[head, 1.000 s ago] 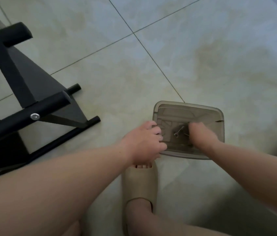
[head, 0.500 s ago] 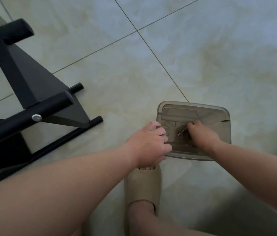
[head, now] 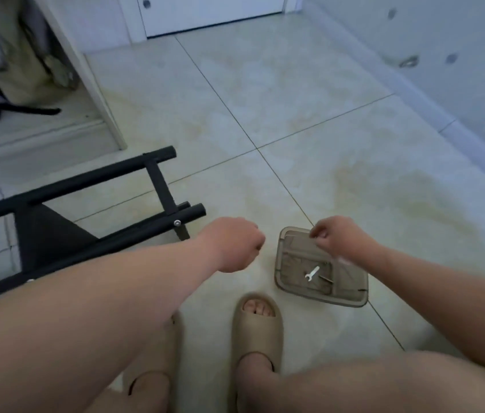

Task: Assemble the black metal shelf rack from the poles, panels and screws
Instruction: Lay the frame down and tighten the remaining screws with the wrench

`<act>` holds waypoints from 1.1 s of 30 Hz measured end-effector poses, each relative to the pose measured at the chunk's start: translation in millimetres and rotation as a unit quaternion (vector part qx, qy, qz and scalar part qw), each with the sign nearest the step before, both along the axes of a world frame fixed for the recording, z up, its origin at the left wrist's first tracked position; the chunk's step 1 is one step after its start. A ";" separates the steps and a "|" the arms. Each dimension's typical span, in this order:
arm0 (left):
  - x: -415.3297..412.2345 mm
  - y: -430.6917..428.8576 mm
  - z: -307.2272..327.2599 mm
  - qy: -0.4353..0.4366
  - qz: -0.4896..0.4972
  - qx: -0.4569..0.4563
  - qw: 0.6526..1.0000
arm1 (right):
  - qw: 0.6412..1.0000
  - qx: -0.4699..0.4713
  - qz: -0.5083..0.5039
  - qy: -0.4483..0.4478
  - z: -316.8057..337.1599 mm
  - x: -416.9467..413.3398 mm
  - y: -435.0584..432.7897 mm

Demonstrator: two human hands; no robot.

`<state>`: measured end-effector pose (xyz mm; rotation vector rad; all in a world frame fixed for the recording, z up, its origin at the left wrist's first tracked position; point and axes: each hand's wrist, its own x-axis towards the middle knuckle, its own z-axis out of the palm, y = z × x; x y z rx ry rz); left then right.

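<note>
The partly built black rack lies on its side on the floor at the left, with its poles (head: 92, 177) and a dark panel (head: 53, 234) joined. A silver screw (head: 177, 223) shows in the near pole. A clear brown plastic tray (head: 351, 289) sits on the tiles at centre right and holds a small silver wrench (head: 312, 273) and a dark hex key (head: 326, 279). My left hand (head: 234, 244) hovers as a closed fist between rack and tray; its contents are hidden. My right hand (head: 336, 236) hangs above the tray's far edge, fingertips pinched together; anything between them is too small to see.
My feet in beige slippers (head: 257, 326) stand just in front of the tray. A white cabinet edge (head: 95, 84) and a door (head: 205, 13) lie beyond, and a white wall (head: 429, 64) runs along the right. Open tiled floor (head: 295, 114) stretches ahead.
Both hands have lifted out of and away from the tray. The view has tilted up, showing the wall, the door and more of the rack.
</note>
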<state>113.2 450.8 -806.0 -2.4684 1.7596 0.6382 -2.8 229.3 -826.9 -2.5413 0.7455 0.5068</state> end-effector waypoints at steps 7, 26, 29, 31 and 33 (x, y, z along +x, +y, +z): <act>8.3 67.2 76.2 0.406 0.545 -0.154 0.717 | 0.972 0.128 0.007 -0.195 117.8 32.6 108.3; 16.0 161.6 107.9 0.586 0.634 -0.220 0.454 | 0.970 0.082 0.094 -0.208 138.9 69.5 214.8; 33.5 170.8 96.9 0.559 0.647 -0.216 0.471 | 0.981 0.047 0.112 -0.150 117.9 80.9 203.1; 44.5 175.9 90.4 0.543 0.655 -0.208 0.483 | 0.983 0.010 0.148 -0.104 104.2 88.4 196.9; 54.9 177.9 82.6 0.527 0.661 -0.199 0.497 | 0.979 -0.030 0.190 -0.061 89.8 96.6 193.0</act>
